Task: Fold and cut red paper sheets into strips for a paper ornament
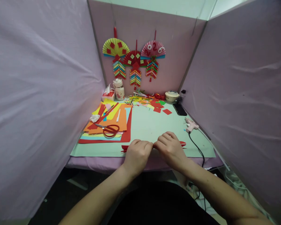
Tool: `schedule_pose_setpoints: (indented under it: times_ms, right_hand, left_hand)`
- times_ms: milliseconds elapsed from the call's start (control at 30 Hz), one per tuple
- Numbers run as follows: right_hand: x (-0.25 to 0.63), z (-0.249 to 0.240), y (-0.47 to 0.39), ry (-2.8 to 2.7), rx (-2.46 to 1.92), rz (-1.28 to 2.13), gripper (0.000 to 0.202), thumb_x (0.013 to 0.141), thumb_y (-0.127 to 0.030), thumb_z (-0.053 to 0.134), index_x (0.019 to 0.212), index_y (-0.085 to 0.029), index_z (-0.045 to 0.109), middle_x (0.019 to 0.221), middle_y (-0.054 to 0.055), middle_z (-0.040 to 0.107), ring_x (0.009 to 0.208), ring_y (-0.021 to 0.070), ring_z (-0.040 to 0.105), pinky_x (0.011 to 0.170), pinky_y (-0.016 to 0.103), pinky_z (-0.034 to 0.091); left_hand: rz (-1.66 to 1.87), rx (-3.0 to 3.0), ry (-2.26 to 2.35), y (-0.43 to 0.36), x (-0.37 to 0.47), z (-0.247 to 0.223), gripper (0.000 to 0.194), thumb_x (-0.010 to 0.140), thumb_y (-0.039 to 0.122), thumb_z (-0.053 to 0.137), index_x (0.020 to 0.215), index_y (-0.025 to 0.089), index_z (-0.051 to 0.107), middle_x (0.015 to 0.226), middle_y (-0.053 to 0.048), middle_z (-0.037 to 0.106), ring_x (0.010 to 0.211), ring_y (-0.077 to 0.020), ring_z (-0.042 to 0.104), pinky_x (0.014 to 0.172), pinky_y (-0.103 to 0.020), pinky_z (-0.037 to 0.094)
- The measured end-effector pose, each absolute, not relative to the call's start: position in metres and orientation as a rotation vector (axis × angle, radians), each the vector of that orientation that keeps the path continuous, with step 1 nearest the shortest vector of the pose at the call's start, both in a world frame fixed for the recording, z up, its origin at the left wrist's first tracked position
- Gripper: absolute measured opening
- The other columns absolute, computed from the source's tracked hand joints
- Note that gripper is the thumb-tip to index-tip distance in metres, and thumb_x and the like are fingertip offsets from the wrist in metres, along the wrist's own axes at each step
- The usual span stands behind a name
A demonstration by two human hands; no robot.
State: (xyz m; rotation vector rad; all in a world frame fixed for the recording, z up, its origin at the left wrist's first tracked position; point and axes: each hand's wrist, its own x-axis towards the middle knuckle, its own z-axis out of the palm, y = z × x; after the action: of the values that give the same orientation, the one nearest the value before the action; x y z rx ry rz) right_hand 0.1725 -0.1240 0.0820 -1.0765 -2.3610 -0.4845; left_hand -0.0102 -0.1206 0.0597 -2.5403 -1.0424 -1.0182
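Note:
Near the front edge of the table, my left hand (138,154) and my right hand (170,149) are both closed on a folded red paper (124,148). Its ends stick out past the outer side of each hand, and the layers at the left end are slightly fanned. Most of the paper's middle is hidden under my fingers. My fingertips almost meet at the centre. Red-handled scissors (110,131) lie to the left on a stack of coloured paper (128,128).
At right sits a glue gun (191,125) with its cord trailing off the table edge, below a black phone (179,109). Red paper squares (167,111) and paper scraps (142,100) lie at the back, near a jar (119,90) and a lidded bowl (171,97). Fan decorations (135,59) hang behind.

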Motion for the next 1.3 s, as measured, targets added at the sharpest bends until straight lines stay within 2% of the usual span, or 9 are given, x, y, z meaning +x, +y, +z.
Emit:
schedule_pose_setpoints:
  times_ms: [200, 433, 667, 900, 1167, 1300]
  right_hand:
    - [0.178, 0.084, -0.122, -2.314, -1.081, -0.438, 0.014, 0.093, -0.023, 0.056, 0.082, -0.02, 0.063, 0.078, 0.002, 0.063, 0.08, 0.0169, 0.05, 0.085, 0.034, 0.033]
    - [0.176, 0.084, -0.121, -2.299, -1.067, -0.524, 0.016, 0.093, -0.021, 0.055, 0.079, -0.019, 0.061, 0.074, 0.002, 0.062, 0.078, 0.0166, 0.048, 0.088, 0.034, 0.034]
    - [0.183, 0.084, -0.122, -2.279, -1.084, -0.459, 0.01, 0.093, -0.025, 0.057, 0.087, -0.02, 0.063, 0.083, 0.002, 0.066, 0.083, 0.0168, 0.052, 0.092, 0.036, 0.033]
    - [0.188, 0.084, -0.124, -2.288, -1.077, -0.523, 0.015, 0.093, -0.018, 0.053, 0.082, -0.021, 0.063, 0.075, 0.001, 0.064, 0.078, 0.016, 0.05, 0.094, 0.036, 0.033]
    - [0.186, 0.085, -0.127, -2.275, -1.056, -0.461, 0.009, 0.091, -0.021, 0.057, 0.085, -0.021, 0.063, 0.078, 0.0, 0.065, 0.079, 0.0157, 0.052, 0.094, 0.036, 0.033]
    - [0.194, 0.088, -0.126, -2.252, -1.056, -0.439, 0.007, 0.091, -0.021, 0.058, 0.086, -0.021, 0.063, 0.08, 0.0, 0.066, 0.079, 0.0155, 0.053, 0.091, 0.035, 0.033]
  left_hand:
    - [-1.044, -2.471, -1.032, -0.118, -0.015, 0.062, 0.016, 0.091, 0.011, 0.05, 0.085, 0.017, 0.064, 0.073, -0.001, 0.069, 0.067, -0.0168, 0.061, 0.067, -0.033, 0.039]
    - [-1.052, -2.506, -1.065, -0.119, -0.01, 0.069, 0.013, 0.093, 0.016, 0.051, 0.091, 0.016, 0.064, 0.082, -0.002, 0.072, 0.076, -0.0165, 0.064, 0.073, -0.032, 0.041]
    - [-1.085, -2.489, -1.053, -0.12, -0.011, 0.066, 0.016, 0.091, 0.011, 0.05, 0.087, 0.017, 0.065, 0.074, -0.001, 0.071, 0.07, -0.0157, 0.064, 0.069, -0.032, 0.041]
    - [-1.044, -2.531, -1.138, -0.119, -0.005, 0.066, 0.012, 0.094, 0.02, 0.052, 0.09, 0.017, 0.064, 0.081, -0.003, 0.072, 0.077, -0.0168, 0.065, 0.072, -0.032, 0.042]
    - [-1.061, -2.523, -1.052, -0.12, 0.0, 0.065, 0.018, 0.09, 0.013, 0.05, 0.08, 0.018, 0.064, 0.071, -0.002, 0.069, 0.07, -0.0164, 0.063, 0.072, -0.033, 0.041]
    - [-1.053, -2.494, -1.081, -0.121, -0.005, 0.067, 0.018, 0.09, 0.011, 0.05, 0.082, 0.018, 0.065, 0.071, -0.001, 0.069, 0.069, -0.0165, 0.063, 0.071, -0.033, 0.04]
